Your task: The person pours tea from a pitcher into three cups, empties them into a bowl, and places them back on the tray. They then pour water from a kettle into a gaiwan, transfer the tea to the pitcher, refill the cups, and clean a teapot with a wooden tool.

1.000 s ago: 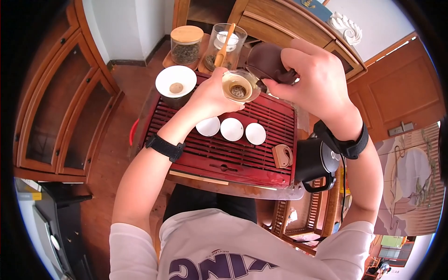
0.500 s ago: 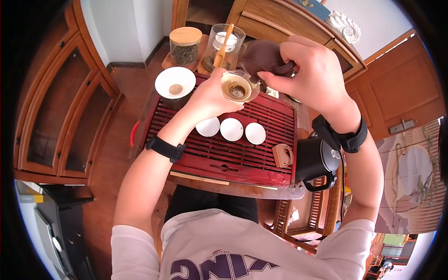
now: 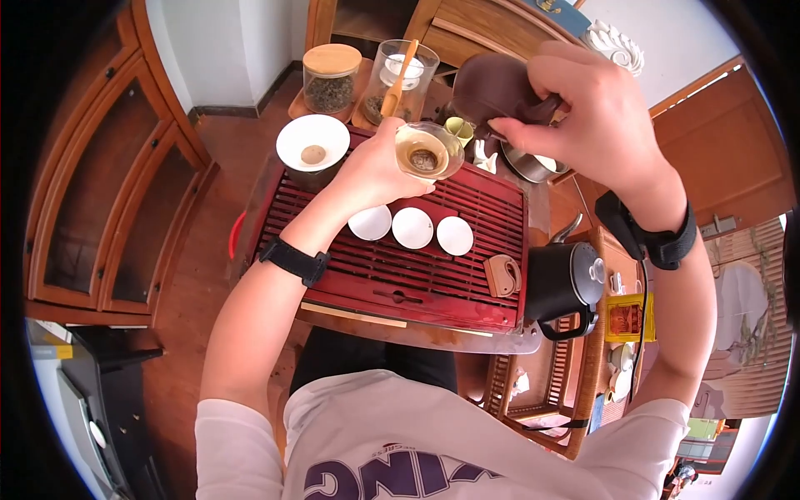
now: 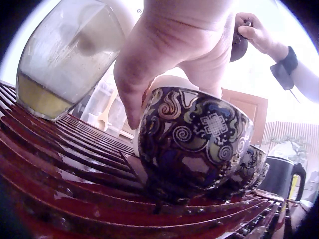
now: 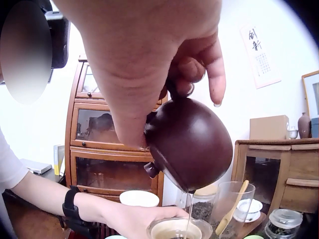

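Note:
My left hand (image 3: 371, 173) grips a pale, wide-rimmed tea bowl (image 3: 452, 150) with liquid inside, over the slatted tea tray (image 3: 492, 200). In my right hand (image 3: 587, 117) is a dark brown teapot (image 3: 492, 87), held by its handle and tipped over. The right wrist view shows a thin stream (image 5: 189, 211) running from the teapot down into the bowl. Three small white-lined cups stand in a row on the tray below my left hand; the middle cup (image 3: 412, 227) is one. A patterned cup (image 4: 194, 134) fills the foreground of the left wrist view.
At the tray's left, a white strainer (image 3: 292, 133) sits on a glass pitcher (image 4: 45, 94) holding yellow liquid. Behind stand a wooden-lidded jar (image 3: 332, 87) and a glass with a wooden scoop (image 3: 392, 100). A black kettle (image 3: 558, 279) stands at the right.
My right hand has moved the teapot up and to the right, uncovering a small green cup and a metal bowl behind the tray. My left hand stays nearly still with the tea bowl.

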Tool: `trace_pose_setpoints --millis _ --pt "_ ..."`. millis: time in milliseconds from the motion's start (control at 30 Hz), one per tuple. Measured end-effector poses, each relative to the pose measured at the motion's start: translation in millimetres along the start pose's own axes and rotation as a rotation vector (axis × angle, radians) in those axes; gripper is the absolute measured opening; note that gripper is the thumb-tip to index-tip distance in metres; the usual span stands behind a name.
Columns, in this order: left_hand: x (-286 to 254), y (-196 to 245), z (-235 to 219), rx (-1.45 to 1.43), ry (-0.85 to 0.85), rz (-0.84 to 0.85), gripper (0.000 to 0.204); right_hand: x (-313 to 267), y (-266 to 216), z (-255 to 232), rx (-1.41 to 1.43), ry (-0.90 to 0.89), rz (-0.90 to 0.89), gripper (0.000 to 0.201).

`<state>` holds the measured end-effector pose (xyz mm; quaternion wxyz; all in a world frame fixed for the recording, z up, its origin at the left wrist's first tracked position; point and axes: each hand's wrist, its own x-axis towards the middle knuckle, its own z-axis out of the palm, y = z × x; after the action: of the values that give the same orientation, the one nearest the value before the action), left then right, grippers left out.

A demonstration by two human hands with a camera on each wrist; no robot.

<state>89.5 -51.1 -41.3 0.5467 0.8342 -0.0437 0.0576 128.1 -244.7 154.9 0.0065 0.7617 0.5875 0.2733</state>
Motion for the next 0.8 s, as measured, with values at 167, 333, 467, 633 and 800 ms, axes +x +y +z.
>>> trace_pose_setpoints --millis 167,333,467,633,800 --pt "1.2 -3.3 1.9 -0.007 0.005 -0.017 0.075 9.8 0.6 -25.0 -0.018 -0.009 -0.088 0.039" --pt "2.3 -5.4 1.9 0.001 -0.003 -0.015 0.077 15.9 3.4 -42.5 -0.133 -0.065 -0.085 0.044" --pt "1.6 -2.9 1.9 0.017 0.0 -0.02 0.078 15.2 5.5 -45.3 -0.121 0.037 -0.062 0.046" --pt "2.1 -3.5 1.8 0.038 -0.004 -0.05 0.08 13.8 10.8 -48.5 -0.191 0.052 -0.137 0.049" --pt "2.7 -5.1 2.4 0.036 0.006 -0.032 0.082 5.9 4.5 -27.4 -0.023 0.123 -0.12 0.042"
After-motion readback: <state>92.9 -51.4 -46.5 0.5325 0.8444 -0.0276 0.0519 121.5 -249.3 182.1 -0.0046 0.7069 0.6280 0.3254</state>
